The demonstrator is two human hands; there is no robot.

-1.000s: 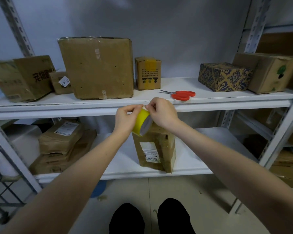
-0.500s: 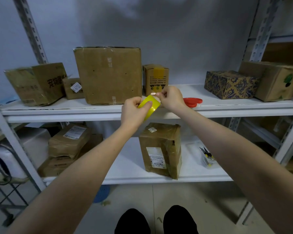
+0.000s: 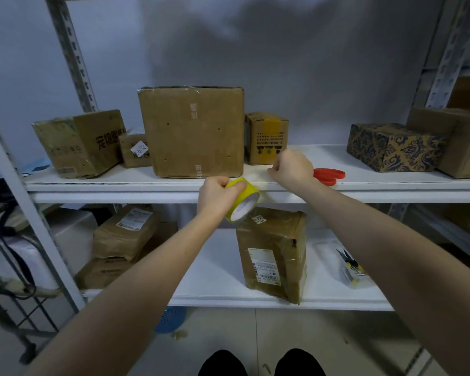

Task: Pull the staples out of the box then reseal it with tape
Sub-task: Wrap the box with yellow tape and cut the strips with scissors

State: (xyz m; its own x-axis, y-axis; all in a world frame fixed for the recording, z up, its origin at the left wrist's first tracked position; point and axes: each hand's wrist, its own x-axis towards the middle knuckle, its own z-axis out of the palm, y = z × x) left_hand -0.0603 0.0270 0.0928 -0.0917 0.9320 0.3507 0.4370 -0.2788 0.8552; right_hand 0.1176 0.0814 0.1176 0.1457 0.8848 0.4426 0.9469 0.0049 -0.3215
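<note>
On the lower shelf [image 3: 323,297] a brown box [image 3: 272,256] stands upright with a white shipping label, its print too small to read, and a small tag reading "131" on top. Just above it the left hand [image 3: 215,196] grips a yellow tape roll [image 3: 242,202], fingers curled around its rim. The right hand [image 3: 291,169] is fisted over the upper shelf edge, fingertips pinching a clear tape strip stretched from the roll. Red scissors [image 3: 330,175] lie behind it. Farther back, a small box [image 3: 135,150] bears the sticker "K-6732"
</note>
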